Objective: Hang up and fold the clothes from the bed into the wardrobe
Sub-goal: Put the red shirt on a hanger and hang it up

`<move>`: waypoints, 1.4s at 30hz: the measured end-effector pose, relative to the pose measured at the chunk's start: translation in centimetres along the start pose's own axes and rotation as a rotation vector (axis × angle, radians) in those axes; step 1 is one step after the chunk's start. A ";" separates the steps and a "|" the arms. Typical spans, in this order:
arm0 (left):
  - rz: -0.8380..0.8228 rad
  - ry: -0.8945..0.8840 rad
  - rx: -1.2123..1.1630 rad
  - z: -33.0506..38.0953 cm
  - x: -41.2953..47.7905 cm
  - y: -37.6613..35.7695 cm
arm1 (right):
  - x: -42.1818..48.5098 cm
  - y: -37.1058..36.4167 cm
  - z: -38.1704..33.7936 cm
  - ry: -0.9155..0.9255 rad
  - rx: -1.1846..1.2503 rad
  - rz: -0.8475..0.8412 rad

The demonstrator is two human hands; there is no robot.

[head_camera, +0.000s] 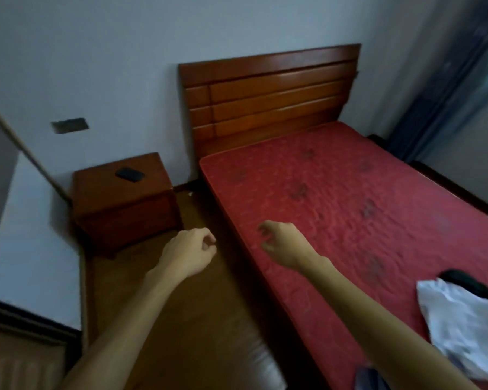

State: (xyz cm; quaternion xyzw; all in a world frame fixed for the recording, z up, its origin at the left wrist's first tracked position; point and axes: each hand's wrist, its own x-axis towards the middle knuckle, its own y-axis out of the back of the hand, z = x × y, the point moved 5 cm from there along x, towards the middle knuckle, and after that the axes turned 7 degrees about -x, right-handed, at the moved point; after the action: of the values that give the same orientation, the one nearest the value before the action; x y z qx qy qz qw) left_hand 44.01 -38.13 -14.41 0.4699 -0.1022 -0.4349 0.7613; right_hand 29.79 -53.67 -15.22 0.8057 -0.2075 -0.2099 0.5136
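A bed with a bare red mattress (335, 198) and a wooden headboard (268, 94) fills the right side. A crumpled white garment (459, 330) lies on the mattress at the lower right, with a dark garment (462, 280) partly under it. My left hand (189, 251) hovers over the floor beside the bed, fingers curled closed, holding nothing. Over the mattress's near left edge my right hand (285, 243) hangs with its fingers loosely bent and apart, empty. Both hands are well left of the clothes. The wardrobe is not clearly in view.
A wooden nightstand (124, 201) stands left of the bed with a small black object (129, 174) on top. Brown floor (181, 319) runs between nightstand and bed. A white panel with a dark edge (31, 249) is at the left. Dark curtains (448, 88) hang at the right.
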 end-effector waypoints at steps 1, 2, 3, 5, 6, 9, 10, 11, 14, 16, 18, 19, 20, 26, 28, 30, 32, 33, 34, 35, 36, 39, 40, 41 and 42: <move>-0.035 -0.020 0.004 0.7 0.1 -1.3 | -1.0 -0.5 1.3 -0.041 0.012 -0.002; -0.067 -0.040 0.010 1.5 0.3 -2.5 | -2.1 -0.9 2.4 -0.083 0.023 -0.002; -0.102 -0.063 0.027 2.3 0.6 -3.8 | -3.2 -1.2 3.7 -0.122 0.035 -0.002; -0.171 -0.122 0.065 4.5 1.1 -6.3 | -5.9 -1.8 6.5 -0.201 0.038 -0.003; -0.197 -0.141 0.071 5.4 1.1 -7.1 | -6.9 -1.9 7.6 -0.233 0.038 -0.011; -0.282 -0.233 0.119 10.1 0.9 -11.1 | -11.5 -2.0 12.6 -0.368 0.068 0.000; -0.305 -0.264 0.132 11.7 0.6 -12.4 | -13.1 -2.0 14.3 -0.411 0.078 0.009; -0.329 -0.295 0.140 13.5 0.3 -13.8 | -14.8 -2.0 16.1 -0.450 0.090 0.017; -0.401 -0.383 0.177 19.2 -1.1 -18.3 | -20.5 -1.7 21.4 -0.549 0.130 0.042; -0.435 -0.435 0.215 22.9 -2.2 -21.3 | -24.3 -1.2 24.8 -0.616 0.170 0.072; -0.463 -0.475 0.231 26.6 -3.6 -24.4 | -28.3 -0.7 28.0 -0.668 0.213 0.102; -0.480 -0.494 0.236 28.3 -4.3 -26.1 | -30.4 -0.5 29.6 -0.697 0.228 0.118; -0.498 -0.511 0.243 29.9 -5.0 -27.7 | -32.3 -0.2 31.1 -0.723 0.239 0.141; -0.625 -0.593 0.272 38.5 -9.1 -37.5 | -43.3 0.2 39.5 -0.897 0.354 0.214; -0.657 -0.618 0.271 40.8 -10.2 -40.4 | -46.5 0.2 41.7 -0.945 0.386 0.233; -0.693 -0.656 0.283 43.0 -11.3 -43.0 | -49.0 0.3 43.7 -0.997 0.425 0.251; -0.731 -0.699 0.286 45.0 -12.1 -45.4 | -51.0 -0.1 45.6 -1.044 0.480 0.272; -0.751 -0.716 0.288 45.9 -12.4 -46.5 | -51.7 -0.1 46.3 -1.070 0.497 0.288; -0.774 -0.731 0.295 46.9 -12.5 -47.5 | -52.4 -0.2 47.1 -1.093 0.503 0.306; -0.798 -0.748 0.308 47.7 -12.6 -48.6 | -52.9 -0.3 47.6 -1.123 0.513 0.314; -0.822 -0.764 0.319 48.4 -12.5 -49.7 | -53.3 -0.6 48.0 -1.144 0.522 0.320; -0.879 -0.811 0.339 50.5 -11.6 -52.6 | -54.1 -1.4 49.3 -1.225 0.575 0.326; -0.899 -0.819 0.346 51.1 -11.2 -53.5 | -54.3 -1.8 49.7 -1.253 0.588 0.330; -0.922 -0.825 0.355 51.8 -10.8 -54.3 | -54.6 -2.0 49.9 -1.285 0.615 0.330; -0.945 -0.828 0.366 52.5 -10.5 -55.1 | -54.9 -2.4 50.1 -1.309 0.634 0.333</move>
State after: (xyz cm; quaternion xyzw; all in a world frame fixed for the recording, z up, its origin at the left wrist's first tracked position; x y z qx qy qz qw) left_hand -23.14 -73.03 -27.89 0.3797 -0.2419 -0.8433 0.2937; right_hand -42.84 -59.67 -29.79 0.5831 -0.6410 -0.4963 0.0531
